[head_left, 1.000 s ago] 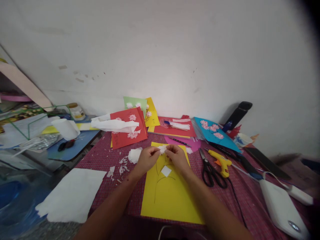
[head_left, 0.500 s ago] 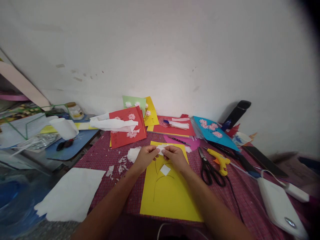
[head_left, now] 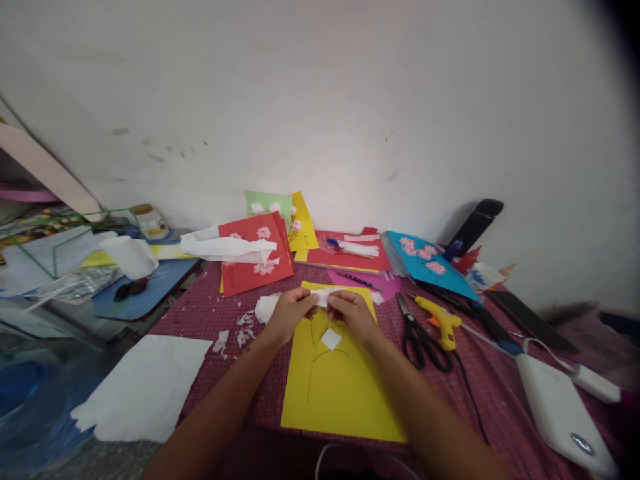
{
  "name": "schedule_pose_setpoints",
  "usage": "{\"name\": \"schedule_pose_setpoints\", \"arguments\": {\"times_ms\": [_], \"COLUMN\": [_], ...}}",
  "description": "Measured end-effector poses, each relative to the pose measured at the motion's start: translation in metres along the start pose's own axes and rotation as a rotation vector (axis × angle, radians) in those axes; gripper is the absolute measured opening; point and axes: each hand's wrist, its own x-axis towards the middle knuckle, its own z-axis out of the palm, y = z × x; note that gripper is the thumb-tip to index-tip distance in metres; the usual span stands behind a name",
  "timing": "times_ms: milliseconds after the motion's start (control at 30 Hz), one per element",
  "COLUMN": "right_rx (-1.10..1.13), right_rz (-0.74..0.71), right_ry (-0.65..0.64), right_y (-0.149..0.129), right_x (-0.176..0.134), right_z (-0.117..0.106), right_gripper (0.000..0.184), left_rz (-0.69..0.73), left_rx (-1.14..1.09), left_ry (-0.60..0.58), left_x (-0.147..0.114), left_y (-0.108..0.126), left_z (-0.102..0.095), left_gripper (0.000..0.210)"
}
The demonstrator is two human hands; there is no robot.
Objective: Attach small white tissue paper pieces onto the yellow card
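A small piece of white tissue paper (head_left: 323,298) is pinched between my left hand (head_left: 294,311) and my right hand (head_left: 351,312), with thumbs and fingertips closed on its two sides. Both hands are over the top part of a yellow paper sheet (head_left: 345,400), which has curved pencil lines drawn on it. On that sheet, below my fingers, lies a small white paper square (head_left: 331,339). White tissue (head_left: 266,308) sits just left of my left hand, and torn white scraps (head_left: 245,331) are scattered beside it.
Black-handled scissors (head_left: 423,337) and a yellow glue gun (head_left: 440,320) lie to the right, near a white power bank (head_left: 563,407). A large white tissue sheet (head_left: 145,387) covers the table's left edge. Red cards (head_left: 240,277) and a blue card (head_left: 437,280) with paper flowers stand at the back.
My hands have drawn very slightly apart, and a little more of the white tissue shows between the fingertips. Everything else stays put apart from a slight camera shift.
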Motion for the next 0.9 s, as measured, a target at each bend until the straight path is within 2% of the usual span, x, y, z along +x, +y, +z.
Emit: {"name": "schedule_pose_setpoints", "arguments": {"times_ms": [100, 433, 600, 767, 900], "right_rx": [-0.006, -0.020, -0.037, -0.051, -0.017], "right_rz": [0.029, 0.045, 0.043, 0.044, 0.035], "right_ry": [-0.014, -0.032, -0.036, -0.028, -0.005], "right_y": [0.0004, 0.0014, 0.0013, 0.0028, 0.0009], "right_x": [-0.0001, 0.0000, -0.0004, 0.0001, 0.0000], "right_z": [0.0008, 0.0023, 0.0040, 0.0054, 0.0074], "right_gripper": [0.014, 0.008, 0.015, 0.023, 0.024], "left_rz": [0.003, -0.001, 0.045, 0.079, 0.097], "left_rx": [-0.039, -0.078, -0.056, -0.013, 0.004], "left_ry": [-0.001, 0.020, -0.002, -0.025, -0.067], "left_x": [0.0003, -0.0003, -0.0004, -0.0021, -0.0035], "left_y": [-0.0017, 0.0004, 0.0010, 0.0020, 0.0026], "left_z": [-0.0009, 0.0009, 0.0013, 0.0030, 0.0043], "left_gripper": [0.031, 0.028, 0.027, 0.036, 0.026]}}
